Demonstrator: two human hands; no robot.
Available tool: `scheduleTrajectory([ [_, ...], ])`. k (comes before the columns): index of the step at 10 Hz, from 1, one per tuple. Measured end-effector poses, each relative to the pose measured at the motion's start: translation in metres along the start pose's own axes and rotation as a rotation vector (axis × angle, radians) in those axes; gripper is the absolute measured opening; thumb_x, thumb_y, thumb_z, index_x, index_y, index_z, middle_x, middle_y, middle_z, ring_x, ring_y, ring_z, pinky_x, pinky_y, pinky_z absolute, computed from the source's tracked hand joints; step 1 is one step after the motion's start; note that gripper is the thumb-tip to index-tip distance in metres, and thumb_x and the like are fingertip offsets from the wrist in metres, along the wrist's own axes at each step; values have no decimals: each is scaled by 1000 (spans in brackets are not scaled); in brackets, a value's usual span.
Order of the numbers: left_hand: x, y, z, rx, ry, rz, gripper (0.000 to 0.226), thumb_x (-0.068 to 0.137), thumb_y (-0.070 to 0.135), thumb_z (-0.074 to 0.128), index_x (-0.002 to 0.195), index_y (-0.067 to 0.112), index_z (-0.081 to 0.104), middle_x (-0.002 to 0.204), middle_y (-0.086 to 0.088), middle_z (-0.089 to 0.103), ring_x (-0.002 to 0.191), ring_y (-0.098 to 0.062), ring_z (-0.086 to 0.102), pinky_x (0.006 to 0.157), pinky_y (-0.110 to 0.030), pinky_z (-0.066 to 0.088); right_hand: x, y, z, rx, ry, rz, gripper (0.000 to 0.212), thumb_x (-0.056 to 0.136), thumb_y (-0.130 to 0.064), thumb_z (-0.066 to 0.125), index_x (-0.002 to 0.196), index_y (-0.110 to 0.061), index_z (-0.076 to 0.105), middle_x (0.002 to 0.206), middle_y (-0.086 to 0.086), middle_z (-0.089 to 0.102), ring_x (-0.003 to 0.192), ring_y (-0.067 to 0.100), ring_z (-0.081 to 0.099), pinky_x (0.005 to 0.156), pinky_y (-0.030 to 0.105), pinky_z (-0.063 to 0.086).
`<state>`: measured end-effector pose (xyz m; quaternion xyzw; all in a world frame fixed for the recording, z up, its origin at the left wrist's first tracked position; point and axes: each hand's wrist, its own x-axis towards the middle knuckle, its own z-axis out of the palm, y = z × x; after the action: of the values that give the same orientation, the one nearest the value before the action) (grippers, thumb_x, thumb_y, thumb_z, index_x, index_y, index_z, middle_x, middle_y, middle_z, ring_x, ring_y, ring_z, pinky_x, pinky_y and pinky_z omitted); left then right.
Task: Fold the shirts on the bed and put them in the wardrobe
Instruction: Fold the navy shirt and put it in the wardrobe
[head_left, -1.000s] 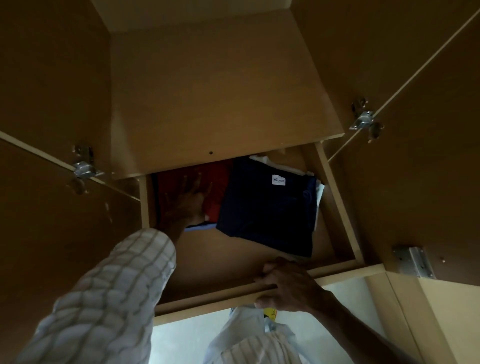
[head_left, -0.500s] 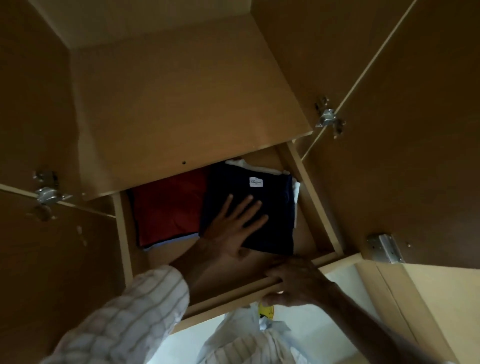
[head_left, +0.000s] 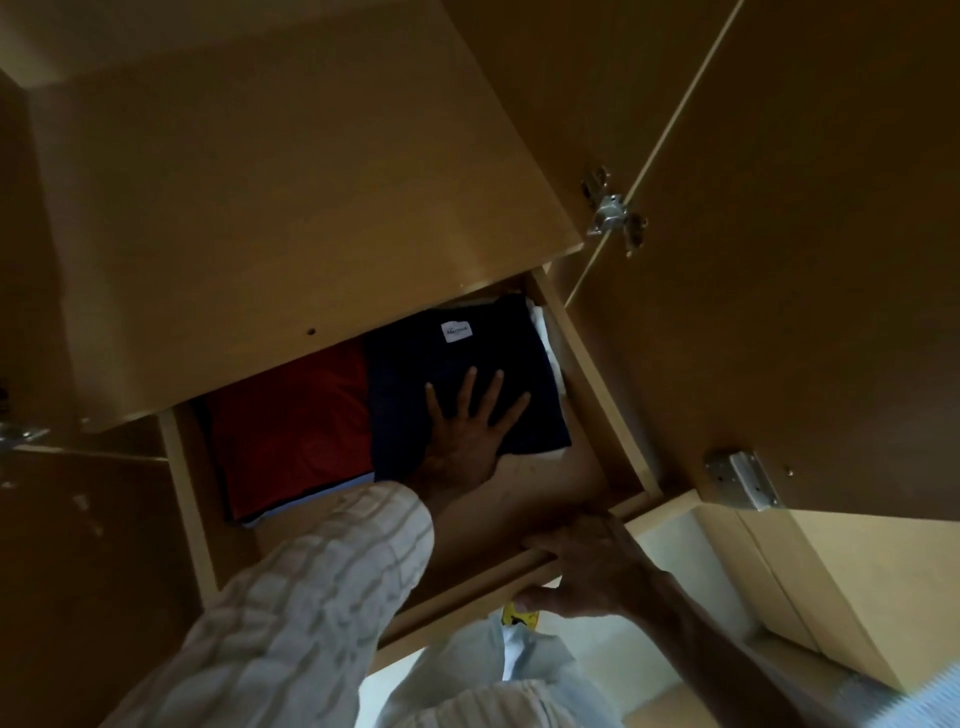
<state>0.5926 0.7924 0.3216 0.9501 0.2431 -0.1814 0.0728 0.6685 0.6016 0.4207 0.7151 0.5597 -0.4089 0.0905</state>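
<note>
Inside the pulled-out wardrobe drawer (head_left: 592, 374) lie two folded shirts side by side. The red shirt (head_left: 291, 421) is on the left, with a pale blue layer showing under its near edge. The navy shirt (head_left: 431, 364) with a white label lies on the right, over something white. My left hand (head_left: 467, 426) presses flat on the navy shirt with fingers spread. My right hand (head_left: 582, 571) grips the drawer's front edge, fingers curled over the rail.
A wooden shelf (head_left: 291, 197) overhangs the back half of the drawer. Open wardrobe doors stand on both sides, the right door (head_left: 810, 249) carrying metal hinges (head_left: 608, 218). Pale fabric with a yellow tag (head_left: 519, 618) hangs below my right hand.
My left hand moved from the red shirt across to the navy shirt and now lies flat on it, pushed further in. My right hand kept its grip on the drawer front.
</note>
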Motion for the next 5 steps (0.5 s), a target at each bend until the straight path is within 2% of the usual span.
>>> scheduleTrajectory([
  [1, 20, -6, -12, -42, 0, 3, 84, 95, 46, 47, 151, 44, -17, 163, -2, -21, 146, -40, -25, 101, -80, -12, 3, 2, 3, 11, 10, 7, 67, 81, -77, 51, 135, -38, 52, 136, -11, 56, 131, 14, 45, 110, 34, 31],
  [2, 34, -17, -22, -34, 23, 0, 82, 97, 39, 46, 152, 43, -14, 164, -4, -18, 147, -42, -21, 103, -81, -4, 5, 4, 7, 56, 3, -17, 66, 76, -81, 49, 125, -38, 55, 125, -13, 60, 125, 14, 49, 109, 36, 32],
  [5, 73, -50, -31, -49, 11, -29, 85, 97, 37, 52, 152, 45, -13, 164, -2, -18, 148, -41, -18, 105, -81, 3, 9, 14, 24, 66, 45, -15, 74, 67, -89, 41, 117, -36, 54, 117, -19, 62, 121, 11, 49, 109, 35, 30],
])
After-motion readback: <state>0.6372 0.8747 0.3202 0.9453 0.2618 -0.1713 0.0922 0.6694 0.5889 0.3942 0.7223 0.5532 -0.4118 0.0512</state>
